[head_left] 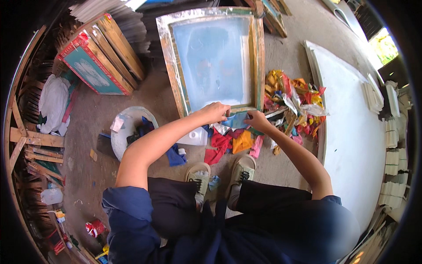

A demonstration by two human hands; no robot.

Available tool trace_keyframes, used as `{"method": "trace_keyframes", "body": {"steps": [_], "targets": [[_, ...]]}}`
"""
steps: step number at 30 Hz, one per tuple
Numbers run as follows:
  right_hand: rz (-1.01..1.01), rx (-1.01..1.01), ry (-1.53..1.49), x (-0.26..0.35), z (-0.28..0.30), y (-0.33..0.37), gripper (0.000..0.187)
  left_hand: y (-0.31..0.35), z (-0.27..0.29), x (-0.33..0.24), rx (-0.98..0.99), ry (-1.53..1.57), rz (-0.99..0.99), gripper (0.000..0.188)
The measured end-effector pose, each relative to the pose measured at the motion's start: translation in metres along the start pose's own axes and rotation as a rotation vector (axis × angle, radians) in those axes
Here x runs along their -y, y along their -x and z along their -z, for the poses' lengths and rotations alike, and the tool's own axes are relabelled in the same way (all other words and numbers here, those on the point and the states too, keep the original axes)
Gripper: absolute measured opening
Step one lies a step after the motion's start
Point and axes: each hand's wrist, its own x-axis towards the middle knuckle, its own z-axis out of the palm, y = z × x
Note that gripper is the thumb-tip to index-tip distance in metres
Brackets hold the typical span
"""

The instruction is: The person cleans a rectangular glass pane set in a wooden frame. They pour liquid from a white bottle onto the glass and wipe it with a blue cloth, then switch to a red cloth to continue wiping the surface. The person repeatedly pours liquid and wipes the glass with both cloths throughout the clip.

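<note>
Both hands meet at the near edge of a wooden screen-printing frame (258, 66) with blue mesh (215, 57), which stands in front of me. A small blue strip (236, 120), thin like tape or film, stretches between them. My left hand (215, 112) has its fingers closed on the strip's left end, and my right hand (257, 120) pinches its right end. Whether the strip touches the frame's lower rail, I cannot tell. Below the hands lie a red cloth (216, 147) and an orange cloth (242, 142) on the floor.
A pile of crumpled coloured scraps (292, 99) lies right of the frame, by a large white board (351, 119). To the left are a whitish bucket (121, 143) with dark rags and stacked wooden frames (112, 48). A white plastic container (194, 137) sits near my left forearm.
</note>
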Motion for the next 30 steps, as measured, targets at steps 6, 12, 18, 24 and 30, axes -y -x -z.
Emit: {"method": "trace_keyframes", "body": {"steps": [6, 12, 18, 24, 30], "targets": [[0.118, -0.150, 0.191, -0.030, -0.036, -0.017, 0.037, 0.000, -0.012, 0.015, -0.038, -0.114, 0.097, 0.024], [0.146, 0.003, -0.281, 0.051, 0.010, -0.059, 0.021, 0.028, 0.051, 0.026, -0.220, 0.045, 0.193, 0.024], [0.426, 0.106, -0.436, 0.184, 0.026, -0.112, 0.019, 0.116, 0.124, 0.058, -0.550, 0.316, 0.240, 0.022], [0.545, 0.408, -0.408, 0.294, -0.072, -0.123, 0.018, 0.266, 0.100, 0.108, -0.769, 0.407, 0.540, 0.022], [0.647, 0.700, -0.064, 0.317, -0.185, -0.136, 0.018, 0.345, 0.020, 0.139, -0.724, 0.271, 0.798, 0.021]]}}
